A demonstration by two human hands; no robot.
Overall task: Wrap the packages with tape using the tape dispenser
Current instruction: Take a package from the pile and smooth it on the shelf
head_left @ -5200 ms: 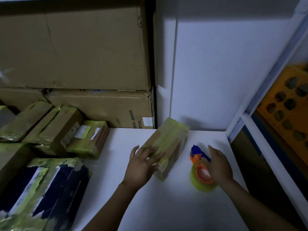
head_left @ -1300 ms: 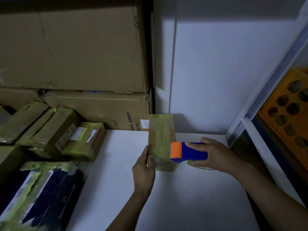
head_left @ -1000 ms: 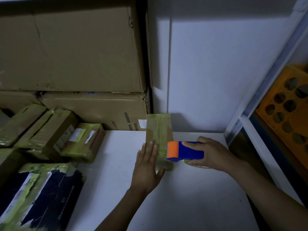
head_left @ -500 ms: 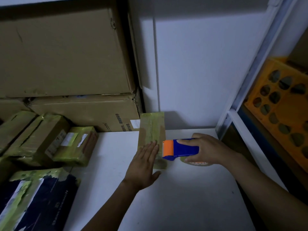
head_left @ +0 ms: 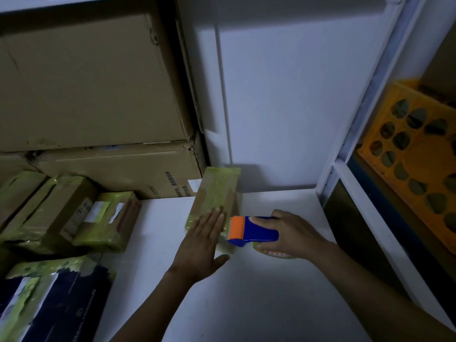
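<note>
The package (head_left: 215, 193), a small cardboard box wrapped in yellowish tape, lies on the white table (head_left: 259, 299) with its far end close to the wall. The left hand (head_left: 201, 245) lies flat on the package's near end, fingers straight and together, palm down, thumb out to the side over the table. It presses and grips nothing.

Just to the right, the right hand (head_left: 294, 233) is curled around the tape dispenser (head_left: 253, 231), fingers over its blue body. The dispenser's orange front end sits at the package's near right edge, right beside the left hand's fingertips. The tape roll (head_left: 272, 253) shows under the right palm, low over the table.

Other taped parcels (head_left: 103, 219) are piled at the left edge of the table, with a dark parcel (head_left: 56, 307) nearer the camera. Two big cartons (head_left: 86, 82) are stacked behind them. An orange crate (head_left: 419, 156) sits on the shelving to the right.
</note>
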